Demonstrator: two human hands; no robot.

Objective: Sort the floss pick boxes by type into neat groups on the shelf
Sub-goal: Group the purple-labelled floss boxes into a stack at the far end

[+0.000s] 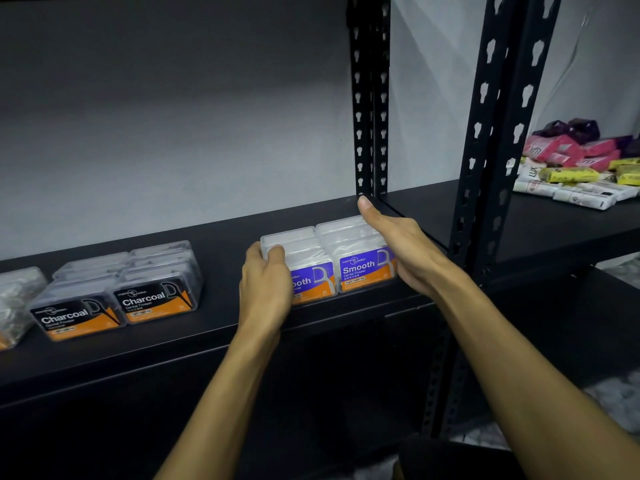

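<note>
Smooth boxes point(363, 261), near shelf point(221, 244) right end: left hand point(265, 282) covers one label; right hand point(401, 247) flat alongside, fingers extended. Charcoal boxes point(121, 289) left; leftmost box point(14, 303) cut off, blurred.

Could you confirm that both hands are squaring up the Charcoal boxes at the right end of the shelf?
Not quite: the head view shows the left hand and right hand pressing the purple Smooth boxes. The Charcoal boxes sit untouched further left on the shelf.
</note>
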